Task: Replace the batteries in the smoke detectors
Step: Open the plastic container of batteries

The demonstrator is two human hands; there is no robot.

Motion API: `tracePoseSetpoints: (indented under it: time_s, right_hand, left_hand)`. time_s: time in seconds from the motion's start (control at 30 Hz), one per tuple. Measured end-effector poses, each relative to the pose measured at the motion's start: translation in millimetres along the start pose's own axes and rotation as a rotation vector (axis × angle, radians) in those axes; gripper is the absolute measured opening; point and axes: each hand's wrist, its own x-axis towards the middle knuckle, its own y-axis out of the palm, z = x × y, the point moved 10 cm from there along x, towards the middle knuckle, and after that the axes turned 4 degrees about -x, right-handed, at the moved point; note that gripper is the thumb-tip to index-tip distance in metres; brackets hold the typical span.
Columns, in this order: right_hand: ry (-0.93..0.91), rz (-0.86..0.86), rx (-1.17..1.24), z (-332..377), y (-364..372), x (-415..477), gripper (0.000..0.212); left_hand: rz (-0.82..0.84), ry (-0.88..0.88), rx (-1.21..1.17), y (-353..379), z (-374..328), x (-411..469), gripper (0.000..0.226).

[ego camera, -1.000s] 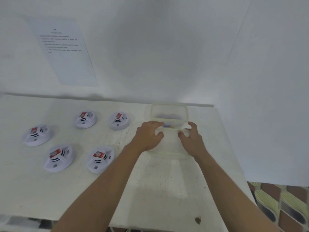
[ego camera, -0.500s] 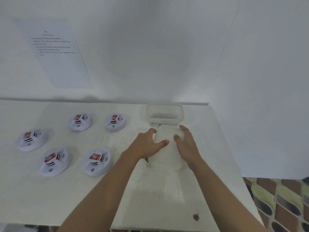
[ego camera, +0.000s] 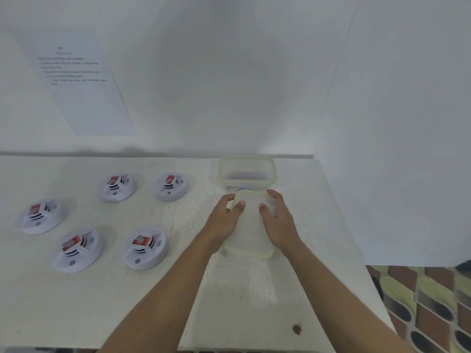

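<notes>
head view: the left hand [ego camera: 226, 217] and right hand [ego camera: 277, 220] both grasp the translucent lid [ego camera: 251, 233], one on each side, thumbs lying on top and fingers curled round its far corners. both forearms reach forward over the table [ego camera: 178, 301], wrists nearly level. the lid sits just nearer than the open container [ego camera: 221, 171]; whether it rests on the table i cannot tell. five smoke detectors [ego camera: 145, 248] lie well left of the container, faces up, untouched.
</notes>
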Motion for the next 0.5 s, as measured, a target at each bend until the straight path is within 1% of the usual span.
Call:
tracePoseSetpoints:
  time_s: [0.1, 0.2, 0.4, 0.5]
  right_hand:
    - [0.003, 0.007, -0.002, 0.4, 0.3, 1.3, 0.046]
    - [0.002, 0.018, -0.007, 1.7, 1.0, 1.5, 0.046]
    - [0.003, 0.063, 0.015, 3.1, 1.7, 2.3, 0.044]
    - [-0.005, 0.129, -0.014, 5.2, 3.8, 3.8, 0.043]
  left_hand:
    - [0.059, 0.030, -0.043, 5.6, -3.8, 0.2, 0.033]
    - [0.041, 0.091, -0.025, 0.0, -6.4, 1.2, 0.034]
    - [0.038, 0.073, -0.027, -1.6, -4.6, -1.1, 0.037]
    - [-0.005, 0.043, 0.061, -9.8, 0.2, 0.5, 0.040]
